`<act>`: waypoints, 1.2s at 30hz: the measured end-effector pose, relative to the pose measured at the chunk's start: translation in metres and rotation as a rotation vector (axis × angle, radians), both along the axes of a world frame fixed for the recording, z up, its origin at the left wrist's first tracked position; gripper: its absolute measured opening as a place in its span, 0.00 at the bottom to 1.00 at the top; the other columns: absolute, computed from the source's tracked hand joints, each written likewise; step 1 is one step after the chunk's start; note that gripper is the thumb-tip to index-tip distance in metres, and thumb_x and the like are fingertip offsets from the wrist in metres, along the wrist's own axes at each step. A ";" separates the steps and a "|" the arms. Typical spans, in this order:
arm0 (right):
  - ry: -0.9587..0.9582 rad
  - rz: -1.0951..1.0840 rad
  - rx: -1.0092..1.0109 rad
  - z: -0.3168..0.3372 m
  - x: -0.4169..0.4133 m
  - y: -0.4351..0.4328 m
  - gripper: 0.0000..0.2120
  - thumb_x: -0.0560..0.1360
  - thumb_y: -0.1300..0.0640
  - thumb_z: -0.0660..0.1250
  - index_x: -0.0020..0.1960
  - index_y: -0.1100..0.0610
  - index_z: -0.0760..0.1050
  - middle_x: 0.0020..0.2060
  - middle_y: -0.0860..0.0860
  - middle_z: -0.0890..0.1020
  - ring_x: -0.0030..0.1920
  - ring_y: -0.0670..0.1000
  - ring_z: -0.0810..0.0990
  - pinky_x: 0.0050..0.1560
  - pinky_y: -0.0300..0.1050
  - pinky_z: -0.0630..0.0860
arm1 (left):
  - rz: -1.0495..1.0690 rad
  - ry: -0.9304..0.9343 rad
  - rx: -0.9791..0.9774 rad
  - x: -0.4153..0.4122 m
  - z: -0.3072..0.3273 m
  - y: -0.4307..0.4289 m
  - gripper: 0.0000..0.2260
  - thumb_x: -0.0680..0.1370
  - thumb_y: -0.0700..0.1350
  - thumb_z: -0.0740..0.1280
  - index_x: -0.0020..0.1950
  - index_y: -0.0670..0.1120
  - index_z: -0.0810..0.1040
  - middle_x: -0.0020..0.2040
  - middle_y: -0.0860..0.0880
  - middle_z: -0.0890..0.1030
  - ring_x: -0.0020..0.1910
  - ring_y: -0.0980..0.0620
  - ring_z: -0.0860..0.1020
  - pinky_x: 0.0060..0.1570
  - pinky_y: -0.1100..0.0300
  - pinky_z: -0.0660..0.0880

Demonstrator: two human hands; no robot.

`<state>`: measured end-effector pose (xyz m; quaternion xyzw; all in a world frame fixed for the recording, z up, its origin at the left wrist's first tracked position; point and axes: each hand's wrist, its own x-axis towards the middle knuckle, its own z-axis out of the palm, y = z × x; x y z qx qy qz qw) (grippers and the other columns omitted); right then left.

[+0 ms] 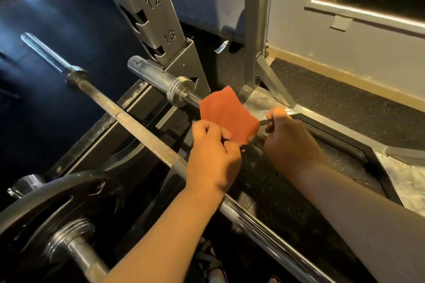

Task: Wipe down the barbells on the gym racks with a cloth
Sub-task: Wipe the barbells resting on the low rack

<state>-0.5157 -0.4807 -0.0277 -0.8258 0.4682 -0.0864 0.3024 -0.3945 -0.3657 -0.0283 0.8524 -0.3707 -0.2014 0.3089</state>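
Observation:
An orange cloth (226, 115) is held spread between both hands above a barbell. My left hand (212, 154) pinches its lower left corner. My right hand (287, 138) pinches its right edge with curled fingers. Under the cloth runs a chrome barbell (158, 78) whose sleeve and collar point up left toward the rack upright. A second, longer barbell (138, 131) with a rusty knurled shaft crosses diagonally below my left forearm, from a chrome sleeve at upper left to lower right.
The grey rack upright (156, 14) with notches numbered 12 and 13 stands behind. A black weight plate (57, 209) on a third bar sits at lower left. Metal rack feet (271, 80) and speckled rubber flooring (345, 103) lie to the right, by a wall.

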 end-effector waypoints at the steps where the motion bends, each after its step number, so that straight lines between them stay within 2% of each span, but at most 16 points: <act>1: 0.000 0.003 0.003 -0.001 0.000 -0.001 0.08 0.81 0.60 0.65 0.59 0.53 0.71 0.42 0.49 0.78 0.38 0.46 0.75 0.34 0.35 0.64 | 0.023 -0.002 0.025 0.000 -0.001 -0.004 0.09 0.78 0.51 0.61 0.50 0.46 0.74 0.62 0.50 0.64 0.61 0.47 0.72 0.65 0.48 0.72; 3: 0.005 -0.002 0.040 -0.001 0.000 -0.001 0.09 0.81 0.61 0.65 0.58 0.53 0.71 0.43 0.49 0.77 0.41 0.47 0.76 0.34 0.35 0.64 | 0.095 -0.037 -0.033 0.000 -0.003 -0.018 0.03 0.81 0.50 0.62 0.50 0.53 0.70 0.69 0.49 0.61 0.71 0.42 0.65 0.70 0.44 0.68; 6: -0.012 -0.007 0.058 0.004 0.000 0.000 0.10 0.80 0.63 0.62 0.59 0.53 0.70 0.47 0.51 0.78 0.47 0.52 0.78 0.41 0.44 0.72 | 0.059 -0.096 -0.263 -0.007 -0.001 -0.040 0.11 0.82 0.46 0.63 0.50 0.65 0.70 0.69 0.56 0.61 0.71 0.43 0.66 0.67 0.42 0.69; 8: -0.037 0.006 0.066 0.006 0.000 0.002 0.09 0.81 0.60 0.63 0.61 0.54 0.70 0.47 0.51 0.79 0.47 0.52 0.79 0.46 0.49 0.76 | -0.153 -0.279 -0.117 -0.015 -0.004 -0.048 0.07 0.81 0.47 0.59 0.52 0.56 0.76 0.64 0.49 0.73 0.74 0.40 0.64 0.70 0.32 0.63; 10: -0.043 0.010 0.066 0.006 0.000 0.003 0.07 0.82 0.57 0.64 0.59 0.53 0.70 0.46 0.50 0.80 0.47 0.52 0.81 0.46 0.50 0.78 | -0.366 -0.368 0.043 -0.013 -0.004 -0.047 0.10 0.80 0.49 0.55 0.46 0.53 0.75 0.57 0.50 0.79 0.78 0.40 0.61 0.73 0.29 0.51; 12: -0.026 0.012 0.037 0.008 0.000 0.004 0.07 0.81 0.57 0.66 0.58 0.53 0.71 0.46 0.51 0.81 0.47 0.53 0.82 0.46 0.49 0.78 | -0.466 -0.509 0.048 0.011 -0.005 -0.044 0.08 0.81 0.52 0.57 0.43 0.56 0.72 0.52 0.53 0.79 0.72 0.45 0.68 0.74 0.36 0.56; 14: -0.008 0.012 0.025 0.010 -0.001 0.004 0.09 0.81 0.61 0.63 0.61 0.56 0.71 0.46 0.53 0.81 0.47 0.54 0.81 0.45 0.48 0.76 | -0.455 -0.569 -0.015 0.040 -0.010 -0.042 0.12 0.83 0.56 0.58 0.46 0.54 0.77 0.49 0.55 0.78 0.66 0.50 0.71 0.73 0.44 0.59; 20: -0.004 0.016 0.022 0.012 -0.002 0.004 0.11 0.81 0.63 0.61 0.62 0.55 0.71 0.45 0.52 0.80 0.46 0.53 0.80 0.45 0.48 0.77 | -0.028 -0.562 0.136 0.047 -0.009 -0.072 0.17 0.81 0.51 0.52 0.37 0.51 0.74 0.40 0.53 0.73 0.53 0.49 0.74 0.68 0.45 0.63; 22: -0.018 0.007 0.032 0.011 -0.002 0.004 0.09 0.81 0.61 0.63 0.60 0.53 0.70 0.43 0.50 0.80 0.44 0.52 0.81 0.44 0.48 0.77 | -0.088 -0.546 0.129 0.011 -0.007 -0.071 0.13 0.78 0.49 0.55 0.34 0.52 0.68 0.35 0.54 0.67 0.46 0.50 0.71 0.62 0.49 0.63; 24: -0.057 0.002 0.063 0.013 -0.003 0.004 0.05 0.81 0.59 0.63 0.57 0.53 0.71 0.40 0.50 0.81 0.42 0.51 0.82 0.44 0.52 0.80 | -0.276 -0.559 0.011 -0.017 0.002 -0.060 0.15 0.76 0.46 0.57 0.29 0.52 0.60 0.30 0.56 0.61 0.39 0.49 0.68 0.55 0.44 0.68; 26: -0.079 0.014 0.074 0.015 -0.003 0.005 0.04 0.82 0.57 0.63 0.57 0.54 0.72 0.41 0.49 0.82 0.42 0.50 0.82 0.47 0.52 0.81 | -0.461 -0.515 0.005 -0.011 0.002 -0.049 0.12 0.77 0.46 0.58 0.33 0.54 0.68 0.34 0.56 0.70 0.46 0.49 0.73 0.62 0.43 0.68; 28: -0.056 0.034 0.044 0.015 -0.003 0.006 0.07 0.81 0.57 0.64 0.59 0.54 0.72 0.46 0.50 0.82 0.46 0.50 0.82 0.50 0.49 0.79 | -0.610 -0.579 -0.021 0.018 -0.006 -0.040 0.05 0.80 0.48 0.63 0.50 0.53 0.78 0.49 0.54 0.78 0.60 0.49 0.74 0.70 0.46 0.64; 29: -0.038 0.033 0.035 0.015 -0.002 0.006 0.09 0.81 0.58 0.64 0.61 0.55 0.72 0.47 0.51 0.82 0.48 0.52 0.82 0.50 0.48 0.78 | -0.603 -0.579 -0.082 0.036 -0.010 -0.038 0.07 0.82 0.50 0.61 0.54 0.52 0.79 0.52 0.54 0.78 0.62 0.50 0.73 0.70 0.47 0.64; 31: -0.010 0.023 0.033 0.013 -0.002 0.004 0.11 0.81 0.61 0.62 0.63 0.56 0.71 0.48 0.53 0.81 0.50 0.53 0.81 0.46 0.46 0.75 | -0.425 -0.559 -0.100 0.071 -0.017 -0.043 0.13 0.84 0.52 0.57 0.53 0.51 0.81 0.54 0.55 0.78 0.62 0.52 0.72 0.69 0.47 0.64; 34: 0.027 0.004 0.039 0.009 -0.001 0.002 0.14 0.80 0.64 0.61 0.65 0.55 0.70 0.47 0.52 0.80 0.47 0.51 0.79 0.40 0.43 0.69 | -0.182 -0.545 0.076 0.079 -0.026 -0.058 0.19 0.83 0.53 0.51 0.54 0.48 0.80 0.58 0.51 0.77 0.68 0.48 0.68 0.73 0.46 0.58; 36: 0.031 -0.001 0.047 0.007 0.000 0.001 0.12 0.81 0.63 0.61 0.63 0.55 0.71 0.45 0.51 0.79 0.45 0.50 0.78 0.39 0.42 0.69 | -0.093 -0.448 0.055 0.046 -0.020 -0.062 0.15 0.81 0.49 0.53 0.48 0.46 0.77 0.52 0.48 0.76 0.64 0.44 0.69 0.70 0.43 0.60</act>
